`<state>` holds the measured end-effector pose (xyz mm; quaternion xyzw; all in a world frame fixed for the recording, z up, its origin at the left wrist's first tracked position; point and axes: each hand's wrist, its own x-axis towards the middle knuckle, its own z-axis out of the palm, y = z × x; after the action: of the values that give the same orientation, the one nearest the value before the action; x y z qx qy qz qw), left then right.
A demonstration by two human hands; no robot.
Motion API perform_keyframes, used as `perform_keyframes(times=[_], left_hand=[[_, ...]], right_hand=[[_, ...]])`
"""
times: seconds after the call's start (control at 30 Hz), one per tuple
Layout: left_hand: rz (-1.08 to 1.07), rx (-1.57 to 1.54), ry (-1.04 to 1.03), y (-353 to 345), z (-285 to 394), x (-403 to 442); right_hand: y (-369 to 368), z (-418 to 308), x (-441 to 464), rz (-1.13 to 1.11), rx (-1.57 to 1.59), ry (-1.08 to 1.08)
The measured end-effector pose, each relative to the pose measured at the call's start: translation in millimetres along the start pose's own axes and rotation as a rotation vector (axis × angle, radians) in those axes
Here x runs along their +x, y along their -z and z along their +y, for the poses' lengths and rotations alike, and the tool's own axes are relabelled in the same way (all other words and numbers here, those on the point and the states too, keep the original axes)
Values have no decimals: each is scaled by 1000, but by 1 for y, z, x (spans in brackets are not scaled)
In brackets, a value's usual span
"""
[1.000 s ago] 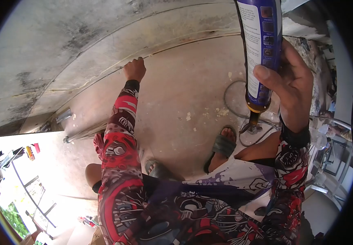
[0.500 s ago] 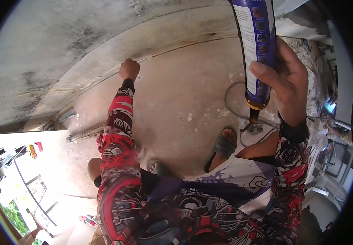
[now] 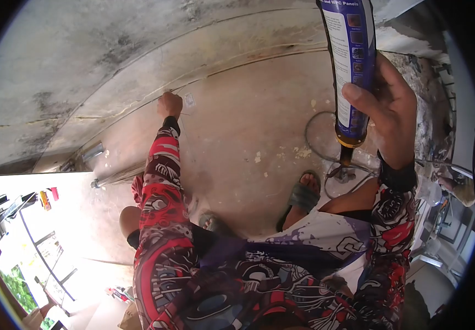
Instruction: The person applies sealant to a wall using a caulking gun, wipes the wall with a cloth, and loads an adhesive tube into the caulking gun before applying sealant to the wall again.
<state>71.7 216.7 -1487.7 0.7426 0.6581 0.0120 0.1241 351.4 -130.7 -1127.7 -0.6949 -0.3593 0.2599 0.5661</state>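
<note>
Head cam: the right hand (image 3: 394,107) was wrapped round one blue tube (image 3: 350,66), thumb across the label, its nozzle hanging below the grip. The left hand (image 3: 170,104), well off to the left, was balled into a fist right by one long seam (image 3: 270,59); couldn't tell if anything was tucked inside. Below and left of the right-hand grip: one looped cable (image 3: 306,133) and two sandals (image 3: 304,198), both on feet. One bundle of thin rods (image 3: 122,175) lay below the left fist.
</note>
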Motion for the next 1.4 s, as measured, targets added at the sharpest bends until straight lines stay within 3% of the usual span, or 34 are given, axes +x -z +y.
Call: perform_keyframes(times=[0.13,0.2,0.23,0.27,0.3,0.37,0.4,0.43,0.47,0.5,0.53,0.57,0.67,0.8,0.83,0.87,0.9,0.93,1.0,1.07,1.13,1.2,1.23,1.3,1.4], left_hand=[[24,40,-90,16,-19,-12],[107,520,-487,-51,-91,30],[150,365,-457,-45,-103,17],[317,463,-750,-40,-111,11],[356,27,-501,-4,-79,-30],[158,-82,-490,-11,-76,-62],[124,113,-545,-6,-60,-97],[192,515,-815,-7,-55,-130],[183,153,-1012,-6,-51,-157],[-157,299,-840,-4,-33,-186],[-198,85,-935,-15,-37,-207],[-362,62,-890,-17,-33,-225],[-394,190,-1028,10,-13,-255],[-553,-60,-1027,13,-24,-237],[-373,-174,-1178,-2,-42,-214],[-639,-337,-1016,21,-58,-184],[-681,-262,-944,109,-52,-165],[-471,-297,-901,134,-79,-145],[-272,-536,-608,198,-152,-115],[-133,-242,-138,225,-233,-112],[89,-375,32,205,-323,-146],[62,-287,339,156,-384,-195],[41,-314,300,109,-403,-221],[11,-326,252,68,-398,-244],[-85,-209,334,58,-325,-252]], right_hand=[[-1,3,-1,-28,29,-38],[-1,4,1,-23,-9,-34],[-1,3,2,-38,2,-35],[-2,4,2,-49,10,-32],[-2,4,5,-65,-54,0],[-2,5,9,-81,-164,22],[-3,5,10,-84,-212,20],[-5,3,10,-86,-183,3],[-4,6,10,-77,-208,10],[-5,10,12,-72,-234,19],[-7,11,14,-75,-259,28],[-7,11,14,-76,-265,42],[-9,16,12,-51,-234,63],[-6,26,15,-56,-157,90],[-6,22,11,-9,-188,0],[7,34,18,-94,-215,-80],[7,29,17,-71,-190,-83],[4,22,21,-98,-110,-27],[22,43,27,-118,-79,-98],[33,58,30,-113,-116,-15],[38,65,33,-125,-183,-42],[30,64,30,-123,-177,-40],[24,62,28,-109,-184,-19],[16,64,26,-100,-178,14],[7,62,22,-121,-187,25]])
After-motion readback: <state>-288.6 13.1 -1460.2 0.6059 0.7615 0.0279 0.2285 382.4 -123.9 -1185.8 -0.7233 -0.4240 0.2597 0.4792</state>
